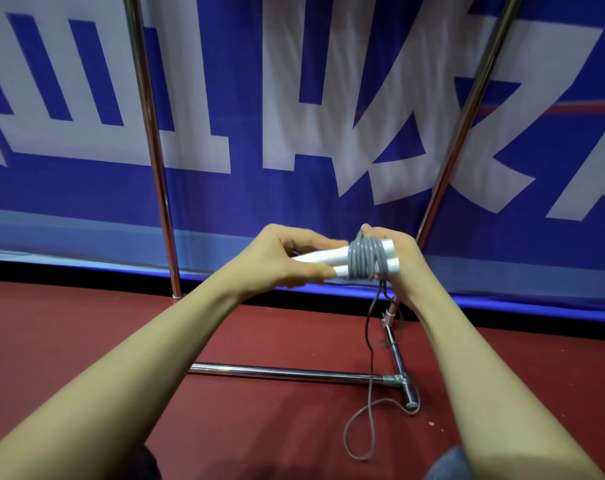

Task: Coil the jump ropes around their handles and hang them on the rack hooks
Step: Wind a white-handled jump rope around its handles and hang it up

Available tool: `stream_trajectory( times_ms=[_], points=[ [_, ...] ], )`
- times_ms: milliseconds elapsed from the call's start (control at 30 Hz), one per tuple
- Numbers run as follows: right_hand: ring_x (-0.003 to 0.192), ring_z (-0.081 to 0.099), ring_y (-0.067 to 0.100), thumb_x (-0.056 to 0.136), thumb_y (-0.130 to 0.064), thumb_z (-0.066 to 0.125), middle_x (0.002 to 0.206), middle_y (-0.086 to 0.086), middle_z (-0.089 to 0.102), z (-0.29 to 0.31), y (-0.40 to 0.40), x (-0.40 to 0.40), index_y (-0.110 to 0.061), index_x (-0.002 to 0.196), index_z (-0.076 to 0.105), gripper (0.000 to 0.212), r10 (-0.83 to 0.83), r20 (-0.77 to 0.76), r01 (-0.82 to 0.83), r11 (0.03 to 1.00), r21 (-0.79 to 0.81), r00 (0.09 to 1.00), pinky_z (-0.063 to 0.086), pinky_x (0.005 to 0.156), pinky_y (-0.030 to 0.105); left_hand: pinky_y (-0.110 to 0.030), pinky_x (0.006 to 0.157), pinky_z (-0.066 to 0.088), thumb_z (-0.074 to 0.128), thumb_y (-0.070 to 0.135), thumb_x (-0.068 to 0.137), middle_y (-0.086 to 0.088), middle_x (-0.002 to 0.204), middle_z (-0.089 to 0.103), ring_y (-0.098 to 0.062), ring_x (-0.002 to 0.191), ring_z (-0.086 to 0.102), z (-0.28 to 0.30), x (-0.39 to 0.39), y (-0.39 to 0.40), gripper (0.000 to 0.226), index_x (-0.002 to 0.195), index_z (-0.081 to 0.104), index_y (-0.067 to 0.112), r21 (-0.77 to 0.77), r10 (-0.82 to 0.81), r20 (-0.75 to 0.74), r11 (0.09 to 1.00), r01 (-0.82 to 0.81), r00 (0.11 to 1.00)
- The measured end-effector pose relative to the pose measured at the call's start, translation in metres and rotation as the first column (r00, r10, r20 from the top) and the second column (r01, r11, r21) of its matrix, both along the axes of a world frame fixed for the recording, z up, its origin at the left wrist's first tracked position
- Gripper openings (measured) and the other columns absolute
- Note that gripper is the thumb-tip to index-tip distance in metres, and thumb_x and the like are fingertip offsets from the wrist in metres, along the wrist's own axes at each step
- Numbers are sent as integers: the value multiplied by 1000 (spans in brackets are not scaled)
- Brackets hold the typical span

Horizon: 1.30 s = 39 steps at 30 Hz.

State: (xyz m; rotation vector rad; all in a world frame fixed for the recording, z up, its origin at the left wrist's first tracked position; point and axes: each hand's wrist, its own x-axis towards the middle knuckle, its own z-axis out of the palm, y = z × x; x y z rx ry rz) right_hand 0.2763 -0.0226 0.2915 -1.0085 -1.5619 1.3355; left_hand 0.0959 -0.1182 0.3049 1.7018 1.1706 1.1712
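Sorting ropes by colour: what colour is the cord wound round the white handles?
Grey cord, clearest in the head view.

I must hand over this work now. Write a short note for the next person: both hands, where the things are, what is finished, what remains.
Left hand: grips the free ends of the two white handles, held side by side.
Right hand: at the other end of the handles, fingers curled round the rope there.
Grey rope: several turns wound round both handles; the rest hangs down to a loop on the red floor, by the rack base.
Done: coil partly wound.
Left: wind the slack, then hang the coil. No hooks in view.
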Motion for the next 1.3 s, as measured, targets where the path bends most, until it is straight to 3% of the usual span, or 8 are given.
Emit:
stream_trajectory(
  times_ms=[100,200,400,633,833,967,1133,1300],
  points=[
    [42,23,10,94,-3,42,39,-7,36,3,-1,-7,-13,60,48,36,-45,-5,45,997,-70,999,19,37,16,-18,47,35,70,-3,83,0,65,67,-7,50,50,5,1,1,36,106,72,24,37,87,106,995,-92,990],
    [40,26,6,101,-17,44,43,-8,38,-7,-4,-10,-10,66,55,37,29,71,-32,999,42,997,20,41,19,-19,44,31,71,4,84,-7,64,63,-14,48,42,2,6,4,30,108,73,22,29,182,198,981,-192,963],
    [41,21,8,102,-33,41,48,-4,35,-18,-12,-20,-6,76,64,44,213,-4,-212,976,-53,977,19,41,19,-15,40,30,71,10,86,-8,66,61,-5,41,43,2,-6,14,27,112,70,16,-10,441,341,885,-466,830],
    [37,27,8,100,-19,44,51,3,49,-9,-24,-28,1,100,66,29,468,-63,-472,875,-105,882,27,39,19,-32,57,44,74,21,84,-11,65,66,-13,54,52,-25,-24,25,22,97,67,37,105,530,30,842,-530,848],
    [38,42,9,87,-11,55,52,5,55,-2,-23,-23,2,93,64,17,544,-32,-545,837,-48,838,44,43,23,-43,72,50,74,34,82,-9,81,70,-26,73,60,-37,-33,26,17,98,68,37,185,500,-206,864,-468,841],
    [40,43,12,96,-11,51,48,1,49,3,-18,-20,-2,79,63,22,469,97,-474,880,32,878,48,48,26,-39,61,44,74,31,82,-4,71,64,-24,62,48,-38,-36,25,20,101,69,34,167,410,-382,912,-375,828],
    [38,24,9,100,-29,48,45,-7,31,7,-15,-16,-8,67,57,40,279,185,-296,952,70,942,31,39,20,-33,60,38,76,27,80,7,62,56,-15,60,42,-32,-36,20,24,92,69,46,97,261,-441,965,-244,859],
    [44,21,10,94,-32,59,42,-10,32,6,-16,-15,-8,60,59,42,171,277,-225,958,177,945,22,43,19,-42,76,53,71,27,75,-1,87,73,-27,81,64,-27,-35,18,33,78,64,59,35,149,-477,988,-151,866]
  ],
)
